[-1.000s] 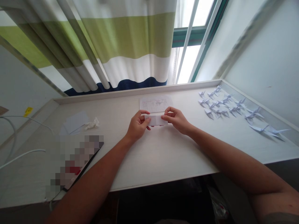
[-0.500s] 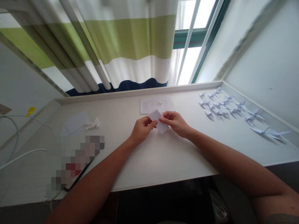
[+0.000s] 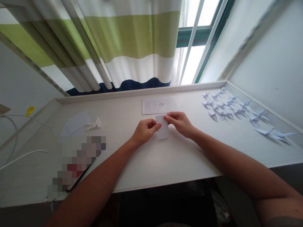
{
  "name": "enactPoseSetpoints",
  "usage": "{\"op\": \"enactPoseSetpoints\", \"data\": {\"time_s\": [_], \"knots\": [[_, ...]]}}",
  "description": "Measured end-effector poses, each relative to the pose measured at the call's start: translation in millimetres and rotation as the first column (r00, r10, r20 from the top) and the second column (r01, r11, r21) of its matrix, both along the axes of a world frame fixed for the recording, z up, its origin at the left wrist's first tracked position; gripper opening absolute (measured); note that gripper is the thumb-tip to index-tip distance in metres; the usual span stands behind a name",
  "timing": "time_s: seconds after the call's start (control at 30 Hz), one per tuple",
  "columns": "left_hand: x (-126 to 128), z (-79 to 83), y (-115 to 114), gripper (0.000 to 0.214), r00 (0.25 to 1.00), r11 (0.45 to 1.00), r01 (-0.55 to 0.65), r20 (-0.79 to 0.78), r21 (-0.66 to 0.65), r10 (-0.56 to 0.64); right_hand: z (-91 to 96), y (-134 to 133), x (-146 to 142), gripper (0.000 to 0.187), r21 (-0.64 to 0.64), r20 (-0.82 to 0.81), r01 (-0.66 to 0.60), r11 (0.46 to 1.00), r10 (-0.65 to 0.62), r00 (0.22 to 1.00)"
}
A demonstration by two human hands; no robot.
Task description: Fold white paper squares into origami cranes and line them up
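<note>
Between my hands is a small folded sheet of white paper, held just above the desk with its long side nearly upright. My left hand pinches its left edge between thumb and fingers. At the upper right corner, my right hand grips the paper the same way. Just beyond the hands lies a printed sheet with a table on it. Several folded paper cranes stand in rows at the right of the desk.
Loose white paper sheets and a crumpled tissue lie on the left. Nearer my left forearm is a pixelated, dark-edged flat object. White cables cross the left side. A raised rim borders the white desk below the curtain.
The folded paper has turned from a slanted position to nearly upright. Both hands keep hold of it, with the right hand's grip now at the upper right corner.
</note>
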State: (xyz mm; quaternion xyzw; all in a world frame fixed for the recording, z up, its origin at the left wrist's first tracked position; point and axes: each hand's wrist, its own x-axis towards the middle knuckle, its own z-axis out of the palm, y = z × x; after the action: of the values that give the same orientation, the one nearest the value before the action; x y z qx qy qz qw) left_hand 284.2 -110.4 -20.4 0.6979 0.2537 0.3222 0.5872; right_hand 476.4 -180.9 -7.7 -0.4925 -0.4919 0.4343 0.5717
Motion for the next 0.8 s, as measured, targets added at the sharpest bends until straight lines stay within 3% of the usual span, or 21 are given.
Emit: {"op": "enactPoseSetpoints", "data": {"time_s": [0.37, 0.63, 0.8], "knots": [[1, 2.5, -2, 0.034, 0.999, 0.998, -0.046, -0.003, 0.048, 0.046, -0.5, 0, 1, 0.049, 0.029, 0.006, -0.03, 0.999, 0.03, 1.0], [1, 5.2, -2, 0.038, 0.998, 0.997, -0.069, 0.012, 0.027, 0.068, -3.9, 0, -3, 0.067, 0.103, 0.355, 0.007, 0.995, -0.043, 0.934], [1, 6.3, -2, 0.038, 0.996, 0.996, -0.084, 0.019, 0.022, 0.083, -2.6, -2, -9, 0.067, 0.128, 0.371, 0.047, 0.991, -0.092, 0.924]]}}
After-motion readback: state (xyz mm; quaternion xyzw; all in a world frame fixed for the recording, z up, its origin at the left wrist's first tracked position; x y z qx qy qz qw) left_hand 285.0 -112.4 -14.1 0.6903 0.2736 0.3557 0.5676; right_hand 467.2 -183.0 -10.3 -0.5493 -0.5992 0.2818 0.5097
